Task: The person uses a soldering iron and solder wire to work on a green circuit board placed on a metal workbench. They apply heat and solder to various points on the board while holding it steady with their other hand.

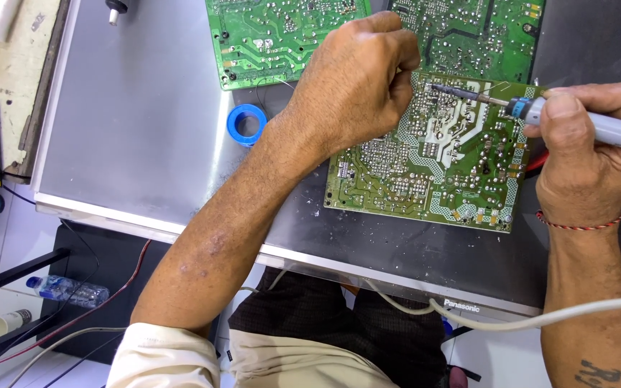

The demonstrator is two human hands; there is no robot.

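Right hand (587, 154) grips a grey soldering iron (576, 118), fingers wrapped tight round the handle, tip resting on the green circuit board (433, 172) lying solder-side up on the grey metal worktop (138, 136). Left hand (357, 82) sits curled over the board's upper left, fingertips pinched together; whether they hold anything, cannot tell. Blue tape roll (246, 123) just beside the left wrist; two more green boards (267, 36) behind.

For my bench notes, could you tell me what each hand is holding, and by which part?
The right hand grips a soldering iron by its grey handle, near the tip. The left hand is closed above the circuit board; what it pinches cannot be told.
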